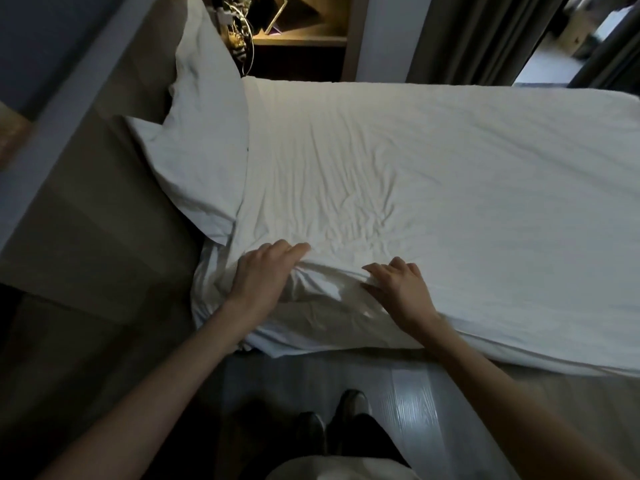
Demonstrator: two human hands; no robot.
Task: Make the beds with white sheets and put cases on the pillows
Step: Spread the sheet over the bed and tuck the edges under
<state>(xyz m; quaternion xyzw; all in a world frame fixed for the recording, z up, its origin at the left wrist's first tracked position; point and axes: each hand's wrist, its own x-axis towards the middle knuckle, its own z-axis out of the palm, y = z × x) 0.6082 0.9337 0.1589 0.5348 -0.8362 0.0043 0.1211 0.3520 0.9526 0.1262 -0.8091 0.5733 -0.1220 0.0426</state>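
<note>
A white sheet (433, 174) covers the bed, wrinkled in the middle and bunched in folds at the near edge. Two white pillows (204, 157) lean at the head of the bed on the left, one behind the other. My left hand (263, 275) lies flat on the near edge of the sheet, fingers straight, pressing a bunched fold. My right hand (398, 285) lies a little to the right on the same edge, fingers spread over the fold of fabric. Neither hand plainly grips the cloth.
A padded headboard (90, 209) runs along the left. Behind the bed a lit wooden shelf (301, 32) holds cables, and dark curtains (485, 36) hang at the back right. Pale floor (408, 393) lies at my feet, where my shoes (332, 417) stand.
</note>
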